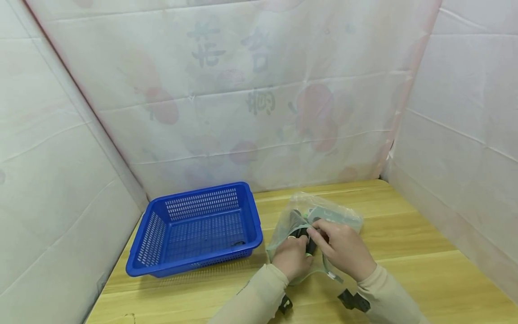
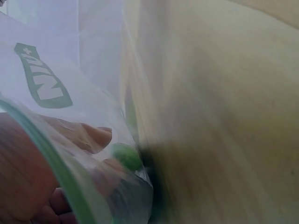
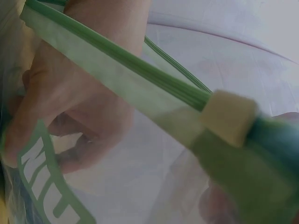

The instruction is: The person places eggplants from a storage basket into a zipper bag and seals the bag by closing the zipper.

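Note:
A clear zip bag (image 1: 279,240) with a green zip edge lies on the table, several things inside it. Its printed label (image 2: 44,77) is green and white. My left hand (image 1: 292,257) reaches through the mouth of the bag, its fingers beside dark things (image 1: 300,231) inside. A round green thing (image 2: 126,156) shows through the film near those fingertips. Whether the left fingers grip anything is hidden. My right hand (image 1: 344,246) pinches the bag's edge and holds the mouth apart. Close to that hand, a pale zip slider (image 3: 229,116) sits on the green strip.
A blue plastic basket (image 1: 194,262) with slotted walls stands to the left of the bag. One small dark thing (image 1: 238,243) lies in its near right corner. Pale printed cloth (image 1: 263,135) walls the wooden table (image 1: 408,265) at the back and sides.

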### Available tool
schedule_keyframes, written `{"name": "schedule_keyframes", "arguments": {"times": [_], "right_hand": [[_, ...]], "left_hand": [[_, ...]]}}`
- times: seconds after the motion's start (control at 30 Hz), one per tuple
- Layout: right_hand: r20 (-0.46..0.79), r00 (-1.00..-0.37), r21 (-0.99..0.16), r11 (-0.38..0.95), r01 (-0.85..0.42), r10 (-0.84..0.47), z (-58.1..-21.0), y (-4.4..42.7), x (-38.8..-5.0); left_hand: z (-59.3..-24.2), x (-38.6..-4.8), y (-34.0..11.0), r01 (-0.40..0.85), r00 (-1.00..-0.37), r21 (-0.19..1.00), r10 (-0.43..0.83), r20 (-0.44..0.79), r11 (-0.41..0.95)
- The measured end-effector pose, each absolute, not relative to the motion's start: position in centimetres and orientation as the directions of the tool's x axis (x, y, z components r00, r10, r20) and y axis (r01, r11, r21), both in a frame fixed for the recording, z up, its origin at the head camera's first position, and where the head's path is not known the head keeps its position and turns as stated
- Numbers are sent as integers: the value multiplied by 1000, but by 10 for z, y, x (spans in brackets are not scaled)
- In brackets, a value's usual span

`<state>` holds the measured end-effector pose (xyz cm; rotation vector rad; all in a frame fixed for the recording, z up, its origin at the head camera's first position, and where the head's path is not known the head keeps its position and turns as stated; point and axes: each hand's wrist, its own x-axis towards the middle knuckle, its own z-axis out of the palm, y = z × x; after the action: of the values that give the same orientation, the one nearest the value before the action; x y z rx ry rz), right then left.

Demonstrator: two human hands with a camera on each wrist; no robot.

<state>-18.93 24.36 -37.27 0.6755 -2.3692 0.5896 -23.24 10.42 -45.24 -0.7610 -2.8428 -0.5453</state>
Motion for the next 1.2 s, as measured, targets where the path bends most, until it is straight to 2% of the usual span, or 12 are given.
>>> {"name": "schedule_keyframes", "arguments": {"times": [0.27,0.7,0.9,1.2], "right_hand": [[650,-690,-242,774,-585,-318,-373,244,-189],[653,-684,-236,771,-592,-326,-371,245,-189],[655,-681,-225,777,-588,-326,-371,246,-190],[665,-670,-220,771,-597,-329,-372,246,-191]], "left_hand": [[-444,-224,101,538,-840,278,477,258,796],[-428,-211,95,586,-808,304,516,283,751],[-421,-206,88,661,-744,296,549,381,690],[-407,-191,75,760,-617,216,575,538,613]]}}
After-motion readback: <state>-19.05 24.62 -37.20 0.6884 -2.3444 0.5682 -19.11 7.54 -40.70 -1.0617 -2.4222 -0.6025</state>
